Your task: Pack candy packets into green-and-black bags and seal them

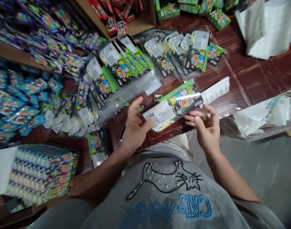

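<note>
My left hand holds the left end of a black and green printed packet, its thumb on the barcode label. My right hand is at the packet's lower right edge, fingers apart and curled; whether its fingertips touch the packet is hard to tell. A white printed strip sticks out beyond the packet's right end. Just past my left hand lies a row of similar green and black packets in clear plastic, and more packets are fanned out behind the held one.
Loose purple boxes and blue boxes are heaped at left. Red boxes and green boxes lie at the back. White sheets are at back right, a plastic bag at right. A carton stands lower left.
</note>
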Motion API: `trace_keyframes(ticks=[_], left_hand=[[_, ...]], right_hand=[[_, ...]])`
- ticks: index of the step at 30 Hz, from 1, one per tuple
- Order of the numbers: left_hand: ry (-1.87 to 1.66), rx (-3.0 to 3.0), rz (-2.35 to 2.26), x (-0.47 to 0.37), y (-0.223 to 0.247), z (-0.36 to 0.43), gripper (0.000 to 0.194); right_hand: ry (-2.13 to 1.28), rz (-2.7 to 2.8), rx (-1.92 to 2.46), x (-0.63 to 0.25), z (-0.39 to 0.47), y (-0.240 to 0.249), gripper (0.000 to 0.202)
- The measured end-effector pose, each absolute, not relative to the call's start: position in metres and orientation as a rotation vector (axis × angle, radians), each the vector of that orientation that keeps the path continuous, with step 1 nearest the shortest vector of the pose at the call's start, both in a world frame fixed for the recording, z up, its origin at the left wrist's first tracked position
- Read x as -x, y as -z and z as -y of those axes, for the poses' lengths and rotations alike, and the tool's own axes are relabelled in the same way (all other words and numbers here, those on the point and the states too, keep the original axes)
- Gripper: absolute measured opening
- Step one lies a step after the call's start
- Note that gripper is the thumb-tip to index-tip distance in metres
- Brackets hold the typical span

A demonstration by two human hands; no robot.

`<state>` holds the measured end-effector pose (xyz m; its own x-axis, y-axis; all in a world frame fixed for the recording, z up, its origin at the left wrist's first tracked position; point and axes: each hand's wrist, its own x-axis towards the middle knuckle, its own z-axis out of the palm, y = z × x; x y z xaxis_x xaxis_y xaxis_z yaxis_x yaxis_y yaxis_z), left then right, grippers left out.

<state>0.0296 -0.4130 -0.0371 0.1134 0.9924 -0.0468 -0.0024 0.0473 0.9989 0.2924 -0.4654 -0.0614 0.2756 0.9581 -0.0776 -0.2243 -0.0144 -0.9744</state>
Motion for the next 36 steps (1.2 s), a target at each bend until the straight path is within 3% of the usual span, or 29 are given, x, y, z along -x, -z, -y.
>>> trace_keyframes(ticks=[5,8,14,19,22,24,29,31,36], left_hand=[[-0.691,-1.298,-0.969,-0.029,0.045,0.454,0.062],[-0.741,-1.302,-1.026,-0.031,0.046,0.444,0.052],[-0.828,-1.313,-1.093,-0.031,0.042,0.425,0.083],[-0.641,-1.360,-1.034,-0.020,0.033,0.441,0.076],[-0.618,-1.402,-1.032,-0.015,0.034,0.445,0.074],[-0.633,-1.430,-1.023,-0.013,0.036,0.441,0.062],[-0.852,-1.609,-1.063,-0.009,0.039,0.422,0.008],[-0.897,-1.573,-1.088,-0.009,0.037,0.417,0.008],[-0.798,-1.559,-1.121,-0.014,0.026,0.413,0.014]], right_hand=[[-1.129,0.898,1.280,-0.281,0.459,0.053,0.042],[-1.245,1.099,1.303,-0.279,0.458,0.046,0.049],[-1.276,1.352,1.267,-0.267,0.451,0.053,0.063],[-1.449,1.293,1.292,-0.269,0.455,0.058,0.039],[-1.434,1.290,1.321,-0.269,0.458,0.057,0.034],[-1.337,1.366,1.328,-0.265,0.459,0.056,0.031],[-0.967,1.525,1.313,-0.251,0.460,0.061,0.033],[-0.940,1.499,1.341,-0.249,0.459,0.062,0.036],[-1.242,1.358,1.258,-0.254,0.448,0.049,0.011]])
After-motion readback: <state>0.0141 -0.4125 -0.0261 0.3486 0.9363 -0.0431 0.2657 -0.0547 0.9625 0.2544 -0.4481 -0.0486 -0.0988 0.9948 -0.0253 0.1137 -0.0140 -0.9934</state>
